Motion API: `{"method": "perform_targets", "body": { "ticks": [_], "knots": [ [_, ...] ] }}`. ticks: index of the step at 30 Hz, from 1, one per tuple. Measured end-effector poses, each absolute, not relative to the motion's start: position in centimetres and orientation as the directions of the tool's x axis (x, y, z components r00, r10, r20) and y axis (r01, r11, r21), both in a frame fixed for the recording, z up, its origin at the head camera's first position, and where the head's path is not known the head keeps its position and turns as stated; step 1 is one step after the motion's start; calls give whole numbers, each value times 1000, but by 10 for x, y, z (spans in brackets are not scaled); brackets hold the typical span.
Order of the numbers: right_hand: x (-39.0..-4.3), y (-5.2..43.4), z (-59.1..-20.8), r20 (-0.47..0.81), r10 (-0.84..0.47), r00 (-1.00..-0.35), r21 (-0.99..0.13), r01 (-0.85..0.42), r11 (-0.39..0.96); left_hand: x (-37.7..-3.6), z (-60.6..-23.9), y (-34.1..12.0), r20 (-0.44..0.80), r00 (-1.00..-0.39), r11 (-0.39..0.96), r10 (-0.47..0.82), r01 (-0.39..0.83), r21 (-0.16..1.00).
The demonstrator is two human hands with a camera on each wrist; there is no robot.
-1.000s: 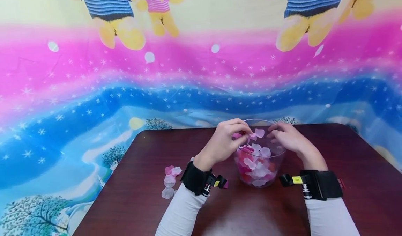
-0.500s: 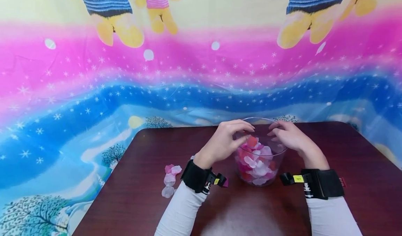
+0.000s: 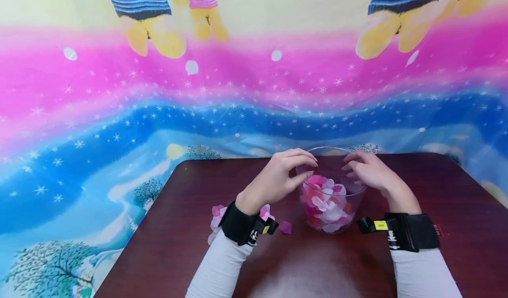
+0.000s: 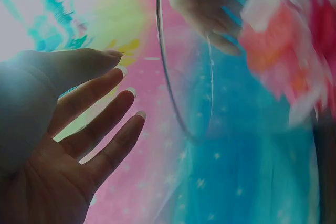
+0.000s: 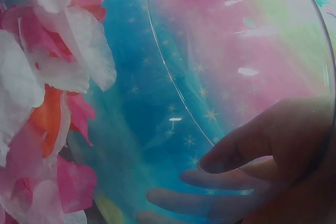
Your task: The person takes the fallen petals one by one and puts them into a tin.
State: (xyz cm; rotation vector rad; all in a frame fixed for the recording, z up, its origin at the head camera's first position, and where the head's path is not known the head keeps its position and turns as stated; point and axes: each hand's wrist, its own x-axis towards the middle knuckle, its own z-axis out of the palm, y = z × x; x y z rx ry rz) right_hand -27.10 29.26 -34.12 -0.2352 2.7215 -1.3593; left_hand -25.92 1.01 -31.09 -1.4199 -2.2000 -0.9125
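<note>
A clear glass bowl (image 3: 344, 221) stands on the dark wooden table (image 3: 170, 254), half full of pink, white and red petals (image 3: 325, 201). My left hand (image 3: 305, 169) arches over the bowl's left rim. In the left wrist view this hand (image 4: 126, 85) is spread with straight fingers and holds nothing, next to the bowl's rim (image 4: 163, 77). My right hand (image 3: 351, 165) curls round the right rim. Through the glass (image 5: 173, 87) its thumb and fingers (image 5: 231, 177) lie against the outer wall, beside the petals (image 5: 47, 77).
A few loose petals (image 3: 216, 213) lie on the table by my left wrist, and one pink petal (image 3: 285, 227) lies left of the bowl's foot. A bright printed cloth (image 3: 119, 113) hangs behind the table's far edge.
One second ago my left hand pinched petals over the bowl; it has let them fall in and is now empty. The right hand stays at the rim.
</note>
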Motion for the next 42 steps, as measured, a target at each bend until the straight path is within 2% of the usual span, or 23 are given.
{"method": "perform_targets", "body": {
  "ticks": [2, 5, 8, 12, 18, 21, 25, 33, 42],
  "knots": [
    [-271, 295, -340, -4, -176, -984, -795, -104, 598, -258, -307, 4, 586, -419, 295, 694, 907, 299],
    [-271, 297, -340, 1, -178, -984, -791, -110, 602, -257, -303, -12, 526, -443, 344, 726, 896, 280],
    [-273, 298, -340, -7, -180, -984, -793, -104, 600, -259, -307, -32, 432, -501, 410, 750, 864, 292],
    [-274, 301, -338, -4, -177, -984, -786, -106, 609, -268, -324, -52, 312, -591, 475, 744, 796, 374],
    [-275, 302, -336, -6, -184, -983, -787, -109, 607, -286, -353, -70, 155, -742, 619, 652, 639, 457],
    [-274, 302, -335, 2, -183, -983, -786, -114, 607, -295, -363, -75, 108, -789, 665, 604, 574, 478],
    [-274, 300, -337, 0, -188, -982, -790, -115, 603, -303, -379, -83, 71, -819, 691, 569, 523, 499],
    [-273, 293, -343, -12, -200, -980, -794, -113, 597, -308, -411, -96, -45, -857, 775, 513, 440, 455],
    [-273, 292, -344, -2, -201, -980, -794, -120, 596, -312, -418, -94, -46, -879, 797, 474, 406, 446]
  ]
}}
